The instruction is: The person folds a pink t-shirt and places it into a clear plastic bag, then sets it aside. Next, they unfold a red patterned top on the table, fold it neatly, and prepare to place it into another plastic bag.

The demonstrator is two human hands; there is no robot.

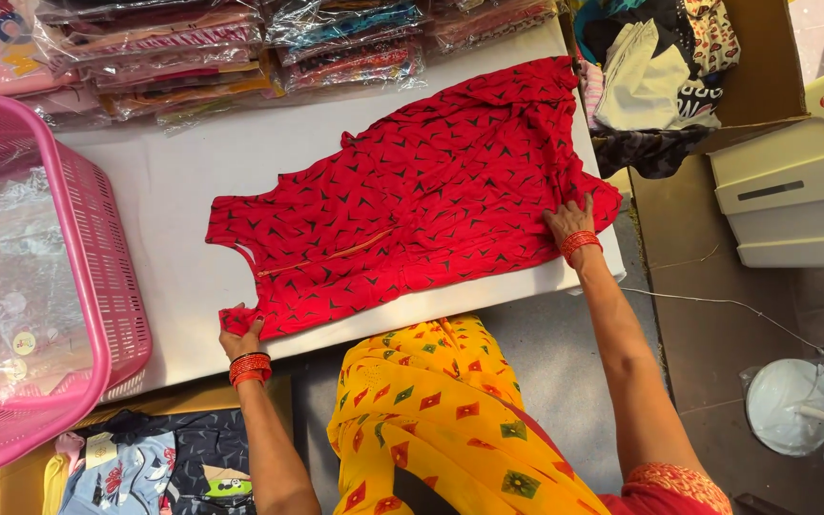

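Note:
A red dress [412, 200] with small dark triangle prints lies spread flat on a white table [174, 181], its neck end toward the left and its skirt end toward the right. My left hand [240, 334] pinches the shoulder corner at the table's near edge. My right hand [569, 219] grips the gathered hem near the table's right edge. Both wrists wear red bangles. My yellow patterned clothing [431, 420] fills the foreground below the table.
A pink plastic basket [97, 238] with clear plastic bags stands at the left. Packed garments in clear bags [240, 48] line the table's far edge. A cardboard box of clothes [660, 67] sits at the right, a cream plastic stool [793, 181] beside it, a fan base [793, 405] on the floor.

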